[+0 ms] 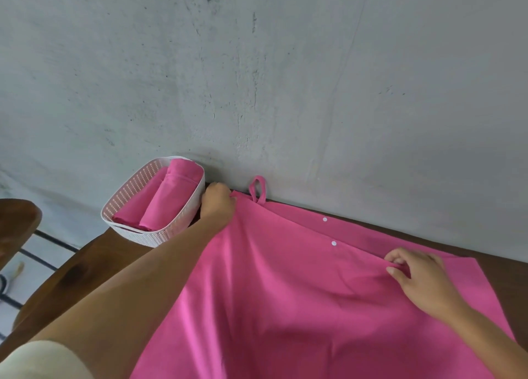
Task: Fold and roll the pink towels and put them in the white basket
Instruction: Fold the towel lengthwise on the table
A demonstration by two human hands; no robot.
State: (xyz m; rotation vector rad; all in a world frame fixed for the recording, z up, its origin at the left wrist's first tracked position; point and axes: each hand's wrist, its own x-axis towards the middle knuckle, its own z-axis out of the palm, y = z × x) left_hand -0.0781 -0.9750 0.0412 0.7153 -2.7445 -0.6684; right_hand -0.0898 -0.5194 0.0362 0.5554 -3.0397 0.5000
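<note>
A large pink towel [285, 293] lies spread over the brown wooden table, with a hanging loop [256, 190] and two white snaps along its far edge. My left hand [217, 207] grips the towel's far left corner, right next to the white basket [177, 227]. My right hand [417, 278] pinches a raised fold of the upper layer near the right side. Two rolled pink towels [160, 201] lie side by side inside the basket.
The wooden table [80, 275] stands against a grey concrete wall [257, 78]. The basket sits at the table's far left corner. A wooden chair back [17, 221] and tiled floor show at the left.
</note>
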